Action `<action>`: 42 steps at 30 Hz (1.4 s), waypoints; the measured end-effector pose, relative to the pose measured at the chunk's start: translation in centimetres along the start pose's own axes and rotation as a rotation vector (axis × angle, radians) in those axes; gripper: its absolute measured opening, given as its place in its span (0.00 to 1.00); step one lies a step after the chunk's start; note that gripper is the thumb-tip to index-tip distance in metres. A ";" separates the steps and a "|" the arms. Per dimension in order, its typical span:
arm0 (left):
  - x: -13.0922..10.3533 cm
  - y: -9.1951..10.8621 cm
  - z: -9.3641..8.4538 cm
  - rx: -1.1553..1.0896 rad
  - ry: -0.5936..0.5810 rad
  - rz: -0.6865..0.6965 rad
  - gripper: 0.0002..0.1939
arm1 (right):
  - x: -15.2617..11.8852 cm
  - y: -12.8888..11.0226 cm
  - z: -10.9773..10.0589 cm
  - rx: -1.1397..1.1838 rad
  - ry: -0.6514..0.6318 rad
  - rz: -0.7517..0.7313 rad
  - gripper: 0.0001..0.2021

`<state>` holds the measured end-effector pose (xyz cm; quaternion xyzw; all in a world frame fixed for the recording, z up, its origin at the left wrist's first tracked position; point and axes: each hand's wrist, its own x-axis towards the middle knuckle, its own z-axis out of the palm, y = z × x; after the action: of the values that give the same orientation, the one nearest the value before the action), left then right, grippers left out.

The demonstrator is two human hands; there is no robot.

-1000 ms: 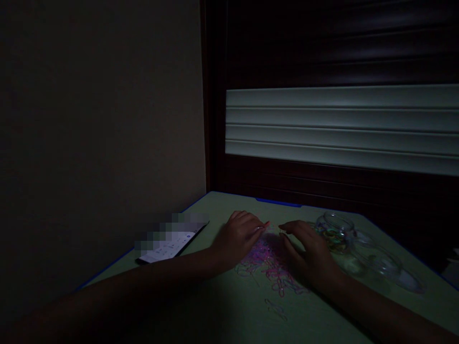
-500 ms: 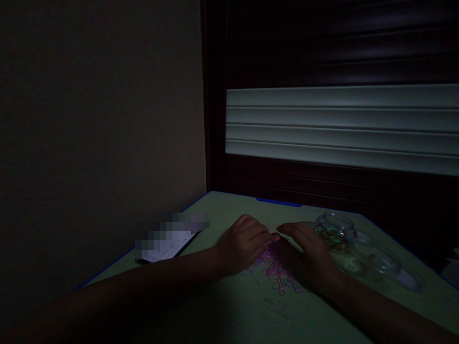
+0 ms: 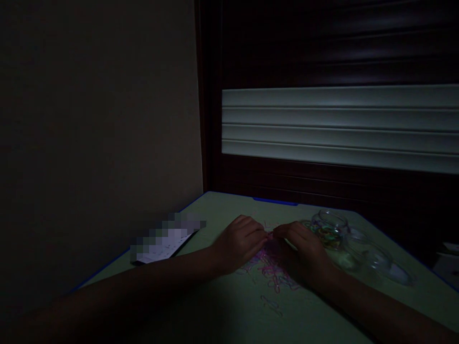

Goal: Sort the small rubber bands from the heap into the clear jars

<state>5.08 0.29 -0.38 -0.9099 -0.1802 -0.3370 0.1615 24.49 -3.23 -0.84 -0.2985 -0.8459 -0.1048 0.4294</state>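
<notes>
Head view: left hand (image 3: pixel 241 243) and right hand (image 3: pixel 305 251) nearly meet over bands (image 3: pixel 273 274), grip unclear, phone (image 3: pixel 167 247) text unreadable.

Both hands (image 3: pixel 242 243) close together over pink loops (image 3: pixel 275 279), phone (image 3: pixel 161 252) at left, clear jar (image 3: pixel 329 229) right, green table (image 3: pixel 222 205)

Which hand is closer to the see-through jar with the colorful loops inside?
Right. The right hand is just left of the jar, close beside it. The left hand is farther off, on the other side of the right hand from the jar.
</notes>
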 end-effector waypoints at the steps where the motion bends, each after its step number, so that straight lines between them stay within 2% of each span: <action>1: 0.0 0.0 0.0 -0.008 -0.001 -0.010 0.08 | 0.0 0.0 0.0 0.005 -0.012 0.003 0.08; 10: 0.1 -0.2 -0.2 -0.018 -0.040 -0.063 0.09 | 0.3 1.8 -0.5 -0.082 -0.064 0.050 0.09; 14: 0.0 -0.4 0.0 -0.028 -0.038 -0.059 0.09 | 1.4 2.0 -2.0 -0.194 -0.064 0.029 0.09; 18: -0.1 -0.5 0.2 -0.026 -0.031 -0.042 0.09 | 2.7 2.1 -4.2 -0.421 -0.072 0.044 0.10; 20: -0.1 -0.5 0.2 -0.014 -0.037 -0.038 0.09 | 3.3 2.4 -5.4 -0.589 -0.140 0.075 0.10; 23: -0.1 -0.4 0.1 -0.002 -0.028 -0.032 0.09 | 4.0 3.2 -7.1 -0.851 -0.326 0.164 0.10; 26: 0.0 -0.4 0.0 -0.005 -0.026 -0.020 0.08 | 4.2 4.3 -8.8 -0.968 -0.458 0.352 0.09; 29: 0.1 -0.4 0.0 -0.013 -0.027 -0.020 0.08 | 3.9 5.5 -10.1 -0.973 -0.572 0.569 0.08; 31: 0.1 -0.4 0.0 -0.018 -0.019 -0.030 0.08 | 3.7 6.0 -10.5 -0.948 -0.618 0.636 0.08; 42: 0.1 -0.5 0.2 -0.076 0.008 -0.132 0.08 | 3.8 5.8 -10.3 -0.886 -0.541 0.602 0.08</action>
<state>5.07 0.86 -0.39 -0.9000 -0.2263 -0.3573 0.1051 33.00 -1.48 7.99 -0.6917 -0.6792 -0.2415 0.0446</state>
